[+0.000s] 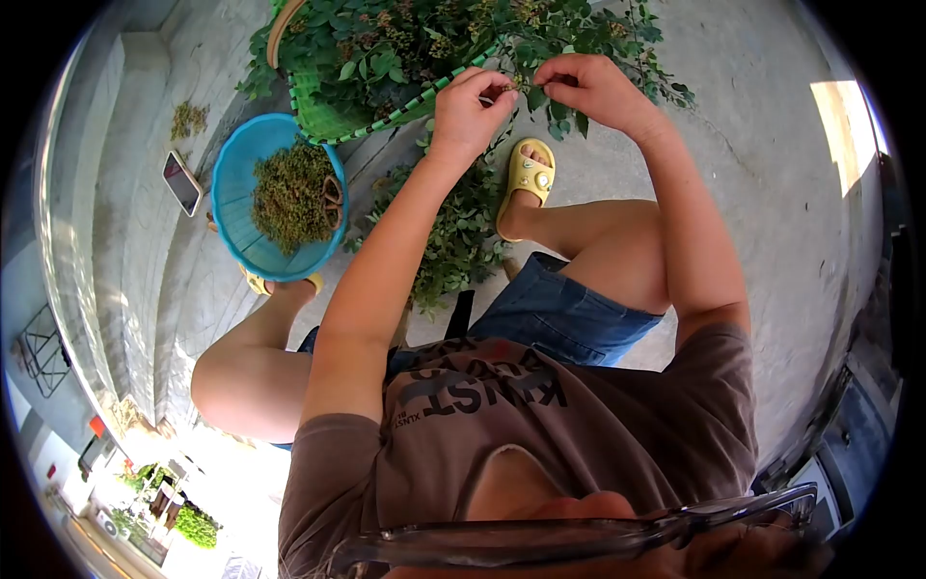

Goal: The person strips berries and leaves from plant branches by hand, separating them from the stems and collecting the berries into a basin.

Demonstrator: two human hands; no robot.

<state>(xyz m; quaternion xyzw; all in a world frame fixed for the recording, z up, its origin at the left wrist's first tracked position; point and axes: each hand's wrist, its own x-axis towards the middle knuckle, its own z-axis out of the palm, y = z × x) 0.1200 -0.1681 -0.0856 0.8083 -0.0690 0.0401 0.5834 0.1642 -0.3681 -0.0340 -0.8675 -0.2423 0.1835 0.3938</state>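
My left hand [473,108] is closed in a pinch at a small yellowish-green bud cluster [512,87]. Close beside it, my right hand [593,92] pinches a leafy twig [536,99] with its thumb and fingers. Just past both hands, a green woven basket [318,104] with a brown handle is heaped with leafy branches [386,53] bearing small clusters. Left of my left forearm stands a blue tub [230,198] holding a mound of picked greenish-brown clusters [289,198]. Leafy sprigs [458,232] lie on the floor below my hands.
A phone [182,183] lies on the concrete floor [762,212] left of the tub, with a small heap of clusters [188,120] beyond it. My feet wear yellow clogs [529,179], one near the basket, the other partly behind the tub.
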